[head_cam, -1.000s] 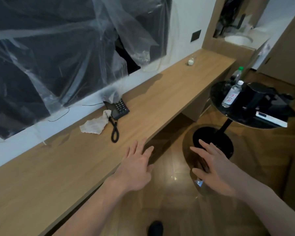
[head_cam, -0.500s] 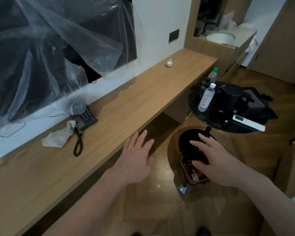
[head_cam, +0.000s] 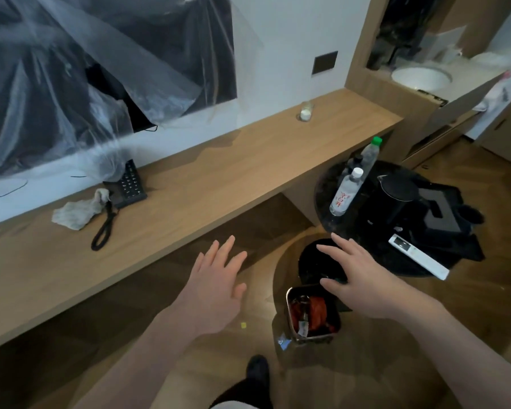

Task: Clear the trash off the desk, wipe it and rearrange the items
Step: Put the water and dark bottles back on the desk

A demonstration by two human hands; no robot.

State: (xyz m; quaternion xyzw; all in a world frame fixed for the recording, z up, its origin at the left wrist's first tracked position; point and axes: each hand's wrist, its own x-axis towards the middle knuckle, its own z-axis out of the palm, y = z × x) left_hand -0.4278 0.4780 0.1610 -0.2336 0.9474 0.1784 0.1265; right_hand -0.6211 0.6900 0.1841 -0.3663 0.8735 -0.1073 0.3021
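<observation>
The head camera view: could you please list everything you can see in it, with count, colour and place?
desk: one, light wood, along the wall
telephone: one, black, on the desk by the wall
crumpled cloth: one, whitish, on the desk left of the telephone
glass: one, clear with something white inside, far end of the desk
round table: one, black, right of the desk
bottles: two clear, on the round table
kettle: one, black, on the round table
remote: one, white, on the round table
bin: one, dark, on the floor, holding trash
left hand: open, empty
right hand: open, over the bin
</observation>
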